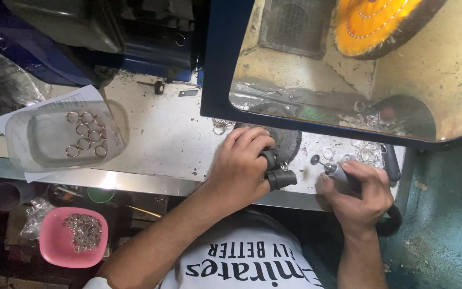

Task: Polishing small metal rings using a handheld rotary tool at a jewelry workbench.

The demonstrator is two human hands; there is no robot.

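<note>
My left hand (239,163) pinches a small metal ring (283,166) between fingertips covered by dark rubber finger guards (275,168), at the front edge of the white bench. My right hand (360,195) grips a grey rotary hand tool (338,172) like a pen. Its small disc tip (315,159) points left toward the ring, a short gap away. A dark round pad (290,142) lies just behind my left hand.
A clear plastic tray (65,136) holding several metal rings sits on paper at the left. A pink bowl (70,238) of rings rests below the bench. More rings (367,152) lie loose at the right. An orange buffing wheel (372,24) sits inside a blue-framed hood (220,64).
</note>
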